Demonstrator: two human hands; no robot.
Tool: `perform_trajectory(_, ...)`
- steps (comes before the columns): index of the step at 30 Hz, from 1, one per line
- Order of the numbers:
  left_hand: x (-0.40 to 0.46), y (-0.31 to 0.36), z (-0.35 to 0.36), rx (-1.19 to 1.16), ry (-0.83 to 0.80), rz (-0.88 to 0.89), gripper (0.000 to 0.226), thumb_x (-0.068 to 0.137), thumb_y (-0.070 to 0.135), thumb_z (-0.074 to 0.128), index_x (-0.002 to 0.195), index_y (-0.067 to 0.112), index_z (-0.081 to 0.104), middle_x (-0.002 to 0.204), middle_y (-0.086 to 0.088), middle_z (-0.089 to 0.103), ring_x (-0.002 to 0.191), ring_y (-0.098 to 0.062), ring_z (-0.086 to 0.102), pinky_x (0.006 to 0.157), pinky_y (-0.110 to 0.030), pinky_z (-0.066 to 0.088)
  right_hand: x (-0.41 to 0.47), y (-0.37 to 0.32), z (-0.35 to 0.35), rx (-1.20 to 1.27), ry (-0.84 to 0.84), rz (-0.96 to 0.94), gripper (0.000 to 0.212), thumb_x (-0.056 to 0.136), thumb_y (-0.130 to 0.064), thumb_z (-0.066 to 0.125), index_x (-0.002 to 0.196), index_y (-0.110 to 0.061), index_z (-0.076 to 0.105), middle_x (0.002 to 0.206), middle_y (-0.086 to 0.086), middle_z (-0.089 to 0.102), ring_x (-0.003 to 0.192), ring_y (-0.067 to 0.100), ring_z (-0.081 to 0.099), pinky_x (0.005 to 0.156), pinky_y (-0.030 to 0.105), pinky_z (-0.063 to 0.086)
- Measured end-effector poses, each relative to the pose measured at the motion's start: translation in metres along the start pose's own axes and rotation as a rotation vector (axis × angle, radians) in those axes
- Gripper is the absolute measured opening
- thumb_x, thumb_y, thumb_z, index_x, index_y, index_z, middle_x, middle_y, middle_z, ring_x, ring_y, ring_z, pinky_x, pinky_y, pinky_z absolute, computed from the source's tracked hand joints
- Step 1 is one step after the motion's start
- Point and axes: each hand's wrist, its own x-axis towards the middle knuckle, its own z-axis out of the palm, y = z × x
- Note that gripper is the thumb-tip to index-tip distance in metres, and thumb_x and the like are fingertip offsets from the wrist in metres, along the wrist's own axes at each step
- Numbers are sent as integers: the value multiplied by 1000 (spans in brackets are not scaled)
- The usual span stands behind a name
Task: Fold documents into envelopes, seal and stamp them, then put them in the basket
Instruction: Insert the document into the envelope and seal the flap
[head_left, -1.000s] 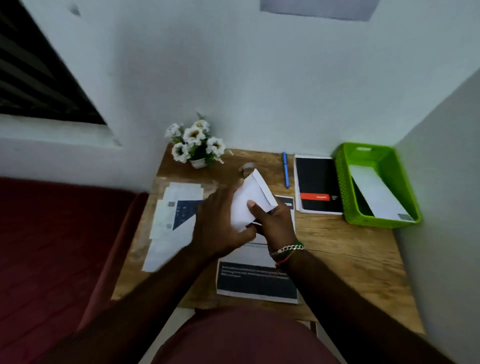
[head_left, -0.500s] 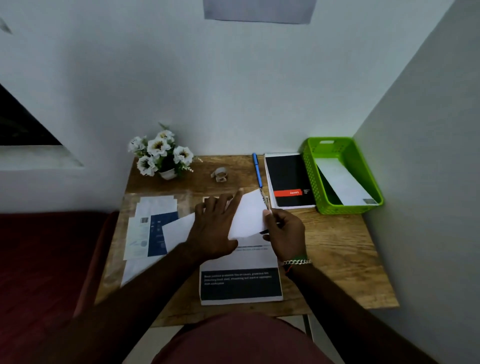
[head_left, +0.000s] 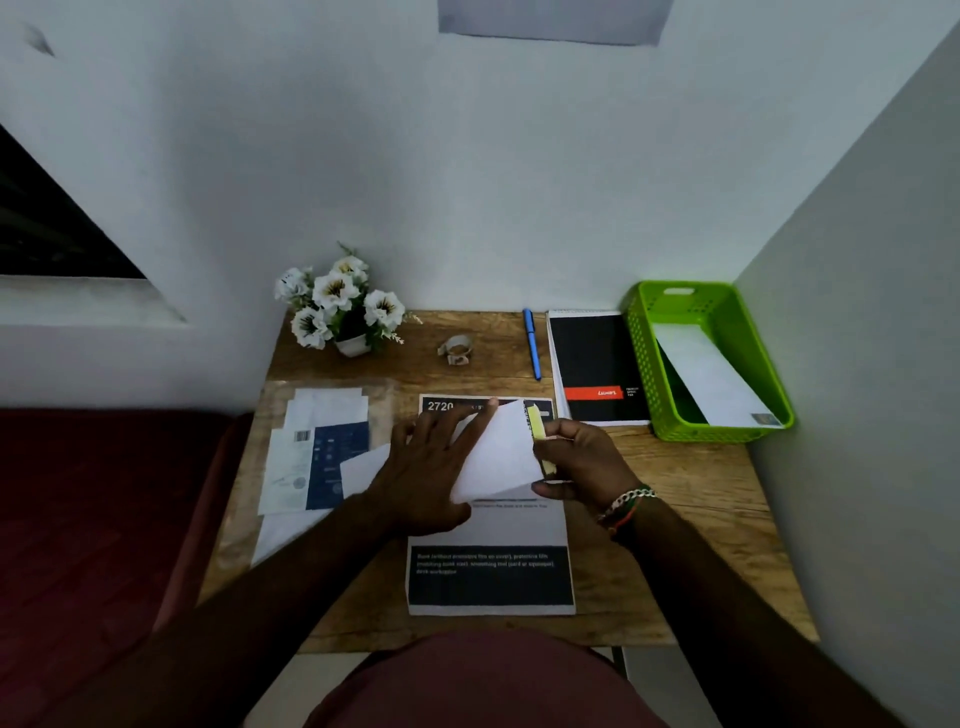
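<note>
Centrally, in the head view, the left hand (head_left: 431, 467) is pressing flat, fingers spread, on the white envelope (head_left: 498, 457), which is lying tilted just above frame centre over a printed sheet (head_left: 491, 577). The right hand (head_left: 582, 462) is pinching the envelope's right edge beside a yellow strip (head_left: 537, 431). Being thin, light and easily creased, the envelope is best gripped at its edges. The green basket (head_left: 644, 358) is sitting at the right of the frame.
</note>
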Motion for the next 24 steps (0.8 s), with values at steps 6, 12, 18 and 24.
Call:
perform_trajectory(6,2,-2,1,68,55,46,134,64,61,72,156,35,-21,161,-3,16,137,-31,28,105,-53,30,4,-12,0,-257,-104,-128,25,89,5,65,106,-11,74,95,9,77,83,23,75,60,32,61)
perform_trajectory(12,1,-11,2,82,40,46,131,68,55,74,157,33,-19,164,-1,16,142,-28,26,110,-55,27,21,-6,9,-532,61,-207,39,75,18,58,92,-10,79,82,9,77,70,24,74,58,36,62)
perform_trajectory(18,-4,-30,9,-30,-22,-47,128,66,57,79,160,29,-3,161,-2,26,141,-26,33,114,-49,34,29,10,14,-343,19,-201,35,83,14,60,102,-9,77,90,8,78,81,25,75,63,36,62)
perform_trajectory(24,-9,-47,9,-32,11,-88,119,64,63,80,158,30,16,152,0,39,134,-23,42,110,-45,38,48,25,9,-376,124,-199,12,86,-16,76,98,-11,75,92,6,75,84,25,73,69,39,63)
